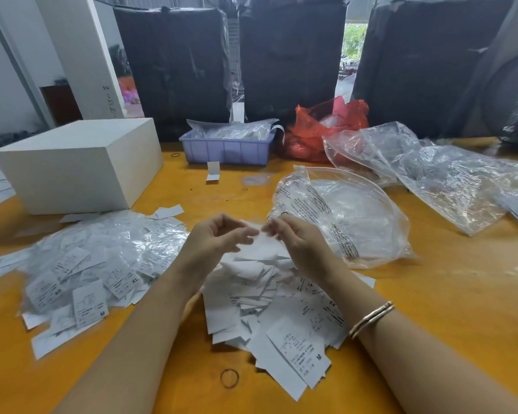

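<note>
"M" tag (301,352), L hand (219,237), R hand (295,245) pinching white label (254,227), "XL" tag (123,277)

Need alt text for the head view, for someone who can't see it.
The left hand and right hand pinch one white label above a loose label pile on an orange table. Bagged labels lie left, a clear bag right, a white box and lilac tray behind.

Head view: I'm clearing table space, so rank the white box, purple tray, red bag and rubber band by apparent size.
1. white box, clearly largest, though also nearer.
2. red bag and purple tray look alike; the bag is partly hidden, so no ranking.
3. rubber band, smallest.
</note>
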A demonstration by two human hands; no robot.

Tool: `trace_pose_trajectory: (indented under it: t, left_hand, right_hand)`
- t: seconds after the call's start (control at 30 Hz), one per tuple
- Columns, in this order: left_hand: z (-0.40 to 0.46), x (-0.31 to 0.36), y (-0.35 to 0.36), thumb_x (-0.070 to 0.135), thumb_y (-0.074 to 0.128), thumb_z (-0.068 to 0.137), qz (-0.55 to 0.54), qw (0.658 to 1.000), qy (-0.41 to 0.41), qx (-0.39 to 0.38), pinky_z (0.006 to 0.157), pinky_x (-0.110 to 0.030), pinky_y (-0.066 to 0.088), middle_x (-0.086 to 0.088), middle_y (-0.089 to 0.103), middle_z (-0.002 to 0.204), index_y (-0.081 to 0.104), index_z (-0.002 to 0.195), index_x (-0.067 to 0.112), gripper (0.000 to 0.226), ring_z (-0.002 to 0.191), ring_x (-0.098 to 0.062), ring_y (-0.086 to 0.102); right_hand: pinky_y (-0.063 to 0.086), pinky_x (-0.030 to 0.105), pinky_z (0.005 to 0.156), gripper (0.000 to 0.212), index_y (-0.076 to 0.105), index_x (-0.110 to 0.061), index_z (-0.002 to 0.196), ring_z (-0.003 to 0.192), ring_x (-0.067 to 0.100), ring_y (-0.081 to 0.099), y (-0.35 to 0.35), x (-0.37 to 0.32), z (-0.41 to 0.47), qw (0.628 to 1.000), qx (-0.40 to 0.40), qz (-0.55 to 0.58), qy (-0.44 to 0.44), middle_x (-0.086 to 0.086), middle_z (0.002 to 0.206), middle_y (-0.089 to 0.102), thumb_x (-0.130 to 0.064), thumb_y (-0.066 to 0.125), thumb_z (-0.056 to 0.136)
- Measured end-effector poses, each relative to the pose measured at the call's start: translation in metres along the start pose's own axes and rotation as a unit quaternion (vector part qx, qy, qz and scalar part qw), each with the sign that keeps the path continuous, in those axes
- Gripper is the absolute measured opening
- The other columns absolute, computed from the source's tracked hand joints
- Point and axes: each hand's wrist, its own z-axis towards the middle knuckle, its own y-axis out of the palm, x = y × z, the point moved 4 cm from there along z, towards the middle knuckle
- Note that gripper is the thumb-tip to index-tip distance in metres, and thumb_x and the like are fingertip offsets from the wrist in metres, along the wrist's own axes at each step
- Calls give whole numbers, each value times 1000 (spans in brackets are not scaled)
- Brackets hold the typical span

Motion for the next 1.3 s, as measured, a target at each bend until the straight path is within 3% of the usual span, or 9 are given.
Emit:
trace_pose_trajectory:
  t: [0.17, 0.37, 0.5, 0.67, 0.77, 0.93, 1.03, 1.17, 1.3]
  left_hand:
    - [2, -1, -5, 7, 66, 81, -98, 995, 0, 31, 66, -17, 53, -2, 74, 86, 58, 103, 15, 24, 80, -14, 70]
    - [5, -6, -6, 2, 63, 84, -105, 993, -8, 45, 66, -16, 52, 5, 71, 80, 66, 104, 18, 26, 80, -13, 69]
    - [5, -8, -6, 11, 56, 92, -85, 995, -9, 56, 66, -16, 51, 5, 71, 78, 67, 102, 20, 17, 78, -10, 67]
    - [5, -6, -6, 8, 59, 89, -94, 993, 3, 72, 67, -15, 52, 5, 72, 79, 67, 97, 20, 17, 75, -8, 67]
    - [4, -5, -6, 9, 67, 82, -103, 992, 13, 67, 69, -16, 51, 6, 72, 82, 67, 98, 22, 21, 79, -9, 67]
    - [4, -5, -7, 5, 67, 82, -98, 992, 27, 75, 75, -18, 50, 7, 71, 83, 69, 98, 21, 23, 86, -7, 65]
    - [5, -4, -8, 7, 66, 84, -79, 992, 41, 88, 72, -13, 49, 10, 72, 85, 70, 97, 21, 19, 84, -1, 65]
    - [5, -4, -9, 12, 68, 83, -80, 991, 41, 101, 71, -13, 49, 8, 73, 90, 72, 92, 24, 15, 86, -3, 66]
    - [5, -4, -9, 15, 68, 83, -85, 990, 37, 104, 74, -14, 50, 6, 74, 93, 72, 92, 24, 14, 90, -6, 66]
  right_hand:
    - [32, 36, 94, 40, 58, -20, 123, 112, 20, 45, 18, 8, -3, 928, -101, -357, -7, 1, 120, 55, -44, 45, 94]
    - [28, 34, 89, 25, 66, -26, 104, 107, 16, 47, 18, 5, -4, 951, -60, -304, -7, -6, 109, 57, -43, 55, 89]
    - [26, 38, 90, 38, 66, -23, 107, 104, 18, 46, 23, 3, -7, 917, -91, -386, -45, -3, 109, 56, -50, 44, 91]
    - [29, 38, 84, 31, 68, -15, 85, 86, 23, 55, 25, -11, -10, 889, -40, -434, -141, 0, 86, 65, -34, 45, 96]
    - [31, 35, 84, 24, 64, -16, 87, 86, 23, 57, 20, -10, -10, 892, -29, -429, -138, 0, 88, 67, -30, 47, 95]
    - [37, 31, 83, 10, 70, -16, 85, 85, 14, 55, 12, -1, -9, 966, -9, -252, -48, -3, 88, 70, -25, 66, 83]
    - [46, 16, 65, 10, 69, -7, 89, 72, 10, 56, 2, 1, -7, 995, -1, -97, 32, 8, 88, 69, -16, 64, 87]
    - [48, 14, 58, 15, 62, -11, 83, 66, 5, 62, -10, -4, -9, 978, 79, 182, 63, 7, 81, 66, 3, 57, 87]
    - [43, 11, 52, 14, 63, -9, 91, 56, 1, 58, -11, -9, -10, 952, 109, 278, 67, 5, 79, 66, 3, 58, 87]
